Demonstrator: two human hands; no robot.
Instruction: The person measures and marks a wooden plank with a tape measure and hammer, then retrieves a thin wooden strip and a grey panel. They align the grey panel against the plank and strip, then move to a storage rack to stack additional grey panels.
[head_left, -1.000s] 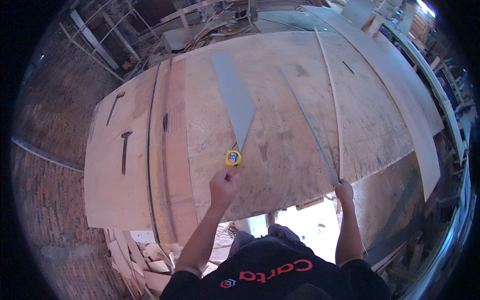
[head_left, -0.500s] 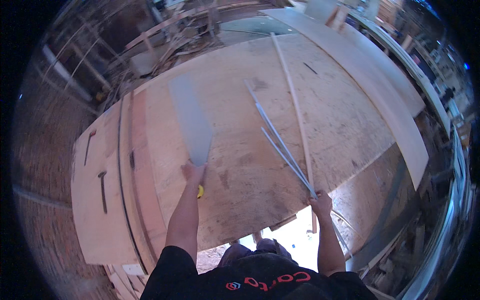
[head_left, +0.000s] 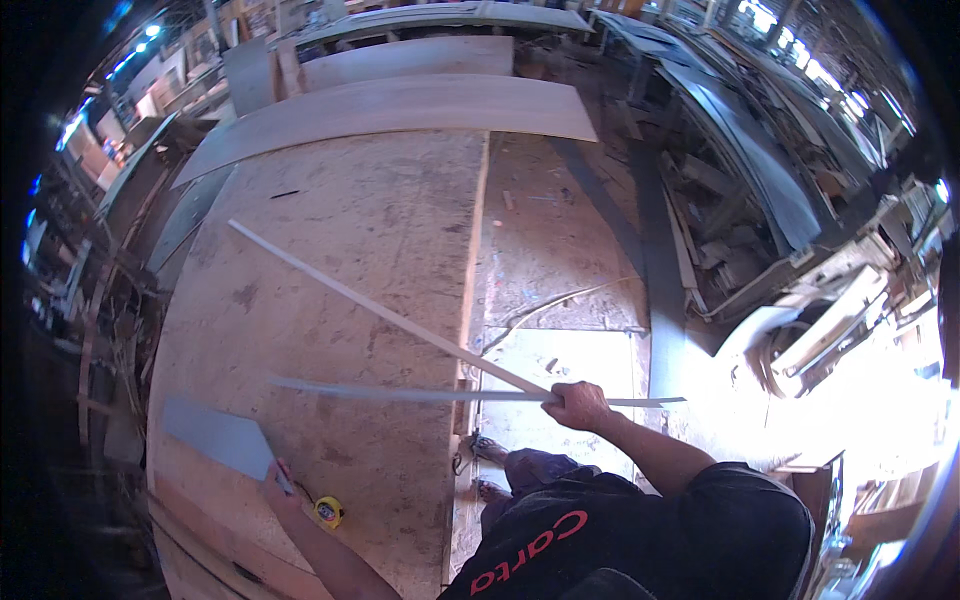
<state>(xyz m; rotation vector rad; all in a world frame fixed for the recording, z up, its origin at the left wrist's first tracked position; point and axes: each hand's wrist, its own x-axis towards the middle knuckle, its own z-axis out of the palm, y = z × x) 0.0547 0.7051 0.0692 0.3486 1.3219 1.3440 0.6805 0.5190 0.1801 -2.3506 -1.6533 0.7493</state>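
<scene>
On the left, my left hand [head_left: 278,478] grips the near end of a flat grey sheet piece [head_left: 215,435] with an angled end. The sheet lies over a large wooden board [head_left: 390,230]. A yellow tape measure [head_left: 328,512] sits beside my left wrist. Out past the board's right edge, my right hand [head_left: 580,405] is closed around thin grey strips [head_left: 400,395], whose other ends reach back over the board. A pale wooden strip [head_left: 390,317] slants across the board and meets the same hand; whether the fingers hold it too, I cannot tell.
A long pale panel [head_left: 400,110] lies across the board's far end. A small dark stick [head_left: 285,194] rests on the board. Stacked sheets [head_left: 745,150] stand at the far right. A thin curved cord or strip [head_left: 560,302] lies on the floor, right of the board.
The view has swung to the right. My right hand has carried the grey strips outward past the board's edge. My left hand still grips the grey sheet.
</scene>
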